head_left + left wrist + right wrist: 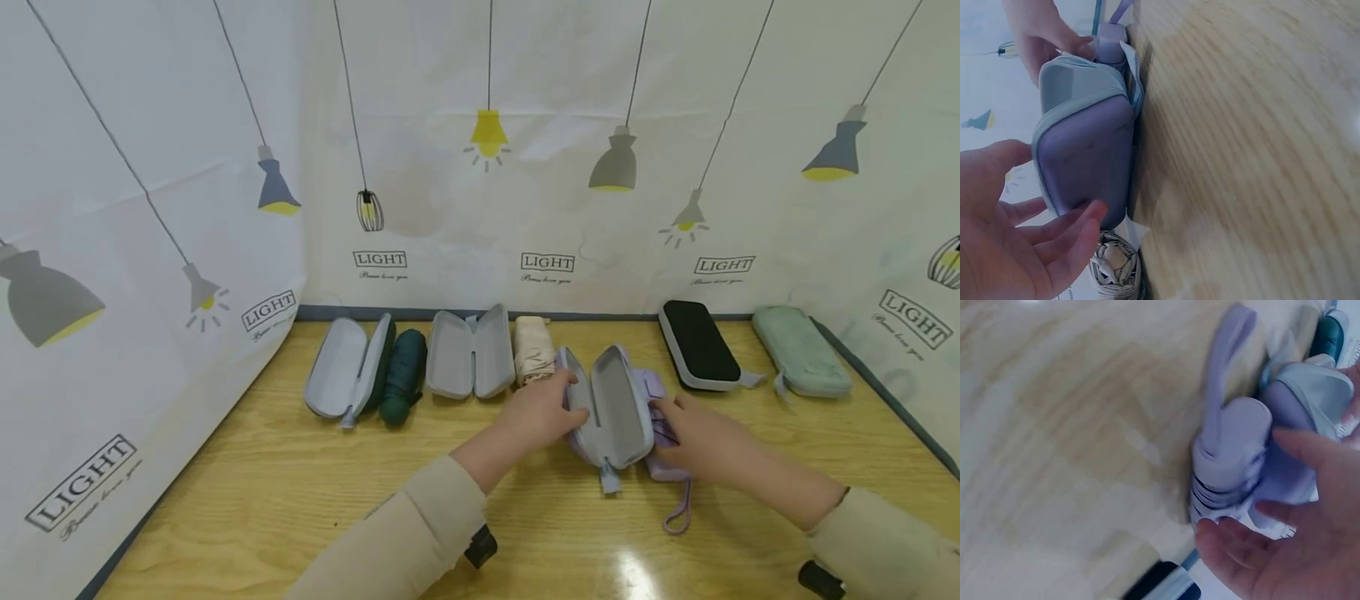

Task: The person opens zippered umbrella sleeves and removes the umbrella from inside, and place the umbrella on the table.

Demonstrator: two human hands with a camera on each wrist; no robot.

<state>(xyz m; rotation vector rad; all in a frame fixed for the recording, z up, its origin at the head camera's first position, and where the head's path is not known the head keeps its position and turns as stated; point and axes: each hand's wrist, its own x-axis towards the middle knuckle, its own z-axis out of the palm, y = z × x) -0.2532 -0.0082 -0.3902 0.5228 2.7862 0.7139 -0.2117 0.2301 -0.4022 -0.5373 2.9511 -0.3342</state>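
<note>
An unzipped purple hard case (621, 404) with grey lining stands spread apart on the table. At its left half, my left hand (536, 412) holds the shell, with the thumb at the rim and the fingers against the purple outer side (1088, 156). A folded purple umbrella (667, 462) with a wrist loop (677, 518) lies against the case's right side. My right hand (705, 437) is at that umbrella, its fingers loosely bent, the fingertips right at its side in the right wrist view. A folded beige umbrella (533, 342) lies close beyond my left hand.
Left along the back are an open grey-lined case (452, 354), a dark green umbrella (405, 371) and an open dark green case (337, 367). A closed black case (699, 342) and a closed mint case (806, 350) lie at the back right. Lamp-printed sheets (450, 208) enclose the table (300, 500).
</note>
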